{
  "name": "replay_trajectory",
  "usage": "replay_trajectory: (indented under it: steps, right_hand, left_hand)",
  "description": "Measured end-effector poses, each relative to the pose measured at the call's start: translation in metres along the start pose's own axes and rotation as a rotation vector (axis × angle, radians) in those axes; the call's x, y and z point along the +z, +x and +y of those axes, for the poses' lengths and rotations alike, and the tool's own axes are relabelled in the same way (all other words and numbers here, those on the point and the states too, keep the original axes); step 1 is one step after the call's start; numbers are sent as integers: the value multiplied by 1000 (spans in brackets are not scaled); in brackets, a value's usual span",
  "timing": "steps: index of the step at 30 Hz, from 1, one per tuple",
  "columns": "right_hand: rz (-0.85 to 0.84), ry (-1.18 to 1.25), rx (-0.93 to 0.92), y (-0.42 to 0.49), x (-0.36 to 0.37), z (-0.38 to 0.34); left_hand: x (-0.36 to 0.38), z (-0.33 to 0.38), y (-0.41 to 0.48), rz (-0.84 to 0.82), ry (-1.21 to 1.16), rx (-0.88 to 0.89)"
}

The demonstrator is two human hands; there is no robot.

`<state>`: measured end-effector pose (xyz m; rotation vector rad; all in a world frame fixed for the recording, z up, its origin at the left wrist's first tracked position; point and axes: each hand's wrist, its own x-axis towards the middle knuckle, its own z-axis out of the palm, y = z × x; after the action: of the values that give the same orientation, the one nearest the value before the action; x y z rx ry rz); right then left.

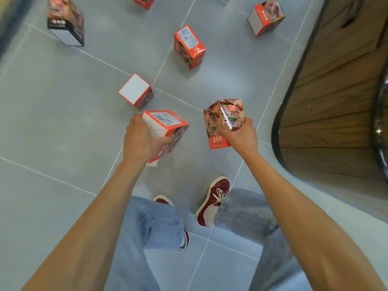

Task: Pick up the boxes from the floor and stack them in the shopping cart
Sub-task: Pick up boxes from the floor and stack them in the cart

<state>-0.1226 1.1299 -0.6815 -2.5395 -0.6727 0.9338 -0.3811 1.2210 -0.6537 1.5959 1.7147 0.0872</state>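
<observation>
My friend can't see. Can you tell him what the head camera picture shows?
A person looks down at their own arms: the left hand grips a barcode-labelled red box and the right hand grips a food-picture red box. Five more boxes lie scattered on the grey tiled floor ahead.

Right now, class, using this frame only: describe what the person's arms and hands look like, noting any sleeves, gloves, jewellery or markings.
Both arms are bare: no sleeve shows on the left forearm or the right forearm up to the frame's edge. The left hand and right hand wear no gloves. No watch, bracelet, ring, tattoo or other marking is visible.
</observation>
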Motion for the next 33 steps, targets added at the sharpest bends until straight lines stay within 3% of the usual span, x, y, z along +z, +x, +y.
replay_trajectory:
  steps: [4, 14, 18, 26, 33]
  right_hand:
    - [-43, 4, -115, -69, -47, -69]
    - [-161, 141, -220, -261, -185, -195]
    - [-308, 141, -299, -310, -226, -233]
    - [-620, 46, -611, -393, -267, -271]
    - [-932, -58, -752, -478, -264, -276]
  left_hand:
    - [-73, 36, -55, 103, -158, -99]
    - [-226, 86, -256, 389, -863, -512]
    - [-263, 95, -322, 567, -1126, -655]
    - [-285, 114, -449, 882, -1503, -652]
    - [-280, 110, -559, 1224, -1711, -637]
